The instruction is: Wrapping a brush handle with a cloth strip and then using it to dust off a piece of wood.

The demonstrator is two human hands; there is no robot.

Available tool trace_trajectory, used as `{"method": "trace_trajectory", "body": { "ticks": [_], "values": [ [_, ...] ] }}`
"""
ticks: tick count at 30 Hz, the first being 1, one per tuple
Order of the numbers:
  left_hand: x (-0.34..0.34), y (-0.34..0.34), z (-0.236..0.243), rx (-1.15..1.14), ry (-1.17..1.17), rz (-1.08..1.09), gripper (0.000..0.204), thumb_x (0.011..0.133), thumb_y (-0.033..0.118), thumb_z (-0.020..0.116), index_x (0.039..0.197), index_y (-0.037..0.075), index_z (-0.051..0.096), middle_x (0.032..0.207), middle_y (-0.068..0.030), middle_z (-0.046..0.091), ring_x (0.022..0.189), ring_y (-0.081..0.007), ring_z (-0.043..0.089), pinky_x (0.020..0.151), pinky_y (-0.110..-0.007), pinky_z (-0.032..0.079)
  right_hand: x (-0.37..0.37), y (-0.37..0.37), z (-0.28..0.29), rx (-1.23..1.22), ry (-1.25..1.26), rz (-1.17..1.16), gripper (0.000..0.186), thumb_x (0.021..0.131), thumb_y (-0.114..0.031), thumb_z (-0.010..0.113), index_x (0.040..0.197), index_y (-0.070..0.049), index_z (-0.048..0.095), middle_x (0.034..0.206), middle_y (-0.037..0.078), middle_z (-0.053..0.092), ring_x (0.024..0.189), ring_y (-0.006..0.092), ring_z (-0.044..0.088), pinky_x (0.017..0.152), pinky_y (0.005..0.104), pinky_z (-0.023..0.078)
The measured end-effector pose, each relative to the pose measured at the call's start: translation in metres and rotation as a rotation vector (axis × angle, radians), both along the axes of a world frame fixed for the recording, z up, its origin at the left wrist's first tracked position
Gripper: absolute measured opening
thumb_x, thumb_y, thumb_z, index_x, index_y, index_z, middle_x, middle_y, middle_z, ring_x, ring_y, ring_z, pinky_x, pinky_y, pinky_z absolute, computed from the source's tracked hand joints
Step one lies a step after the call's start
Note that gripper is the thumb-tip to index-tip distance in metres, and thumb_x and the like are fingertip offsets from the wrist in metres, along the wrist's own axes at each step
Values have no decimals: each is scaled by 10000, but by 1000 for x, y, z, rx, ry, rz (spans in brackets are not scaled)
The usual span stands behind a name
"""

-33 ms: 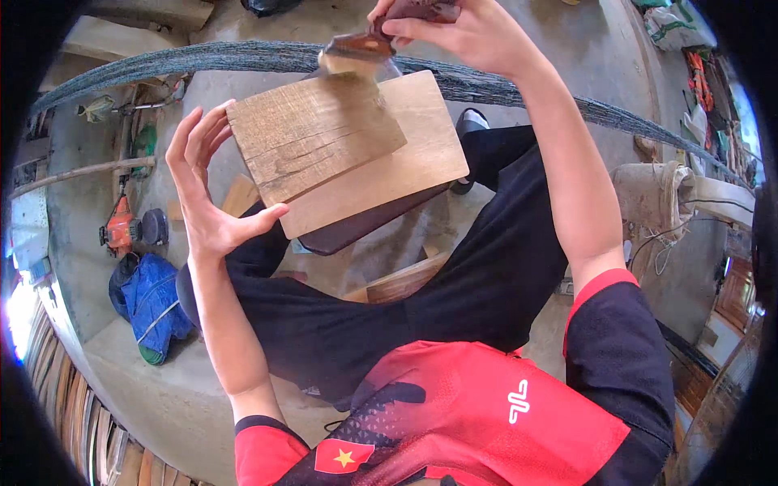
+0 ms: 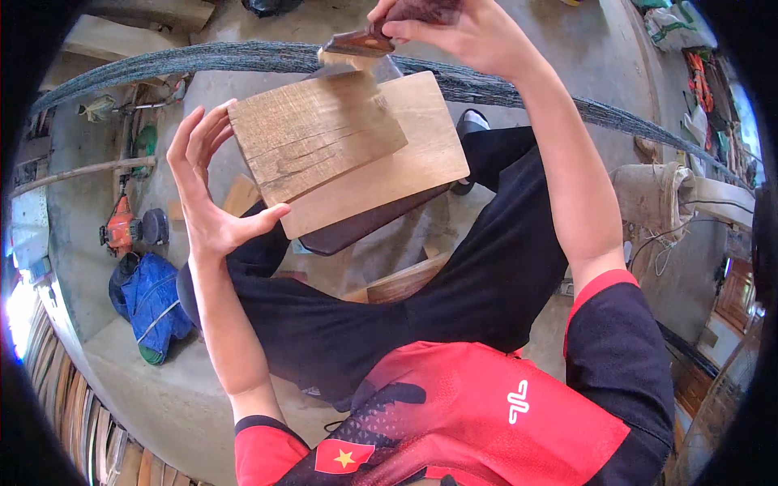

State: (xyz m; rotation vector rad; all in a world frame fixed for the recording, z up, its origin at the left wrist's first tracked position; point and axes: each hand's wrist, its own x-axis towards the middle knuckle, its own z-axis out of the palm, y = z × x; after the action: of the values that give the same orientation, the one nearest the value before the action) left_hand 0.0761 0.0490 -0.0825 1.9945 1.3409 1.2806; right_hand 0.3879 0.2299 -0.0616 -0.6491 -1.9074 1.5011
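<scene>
My left hand (image 2: pixel 209 182) grips the short left end of a rough, cracked wooden board (image 2: pixel 316 138), thumb at its near corner and fingers at its far corner. Beneath it lies a smoother, paler board (image 2: pixel 429 130) with rounded corners, turned at a slight angle. Both rest over a dark brown stool top (image 2: pixel 369 225) between my knees. My right hand (image 2: pixel 454 28) is closed around the dark brown handle of what looks like a flat brush (image 2: pixel 361 44). Its pale working end meets the far edge of the rough board, where motion blur hides the exact contact.
A woven hammock-like band (image 2: pixel 243 57) stretches across just beyond the boards. Wood offcuts (image 2: pixel 405 279) lie on the floor under the stool. At left are an orange motor tool (image 2: pixel 121 227) and a blue bag (image 2: pixel 158 300). Stacked wood strips (image 2: pixel 73 389) line the lower left.
The brush has shifted very slightly upward and looks less smeared. The boards and my left hand stay practically in place.
</scene>
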Motion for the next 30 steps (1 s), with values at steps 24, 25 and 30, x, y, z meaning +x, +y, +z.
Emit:
{"method": "trace_trajectory", "body": {
  "ticks": [24,25,30],
  "values": [
    [60,41,40,-412,-558,143,762,835,179,736,1504,31,401,1507,-166,456,1417,-285,437,1159,-437,386,5,-5,9,123,-85,-286,240,948,-261,762,1026,-34,763,893,21,745,812,90,656,724,273,529],
    [64,45,40,-411,-522,259,663,913,196,740,1473,8,439,1437,-160,528,1342,-253,517,1113,-384,438,6,-5,9,91,-135,-289,236,946,-264,764,1022,-41,767,866,12,744,781,79,640,717,270,511],
    [30,55,4,-681,-891,237,531,947,156,729,1399,-34,527,1227,-96,673,1050,-132,671,893,-244,542,0,-11,1,357,0,-279,182,931,-205,760,1054,-72,742,834,4,709,747,88,639,658,271,507]
  ]
}}
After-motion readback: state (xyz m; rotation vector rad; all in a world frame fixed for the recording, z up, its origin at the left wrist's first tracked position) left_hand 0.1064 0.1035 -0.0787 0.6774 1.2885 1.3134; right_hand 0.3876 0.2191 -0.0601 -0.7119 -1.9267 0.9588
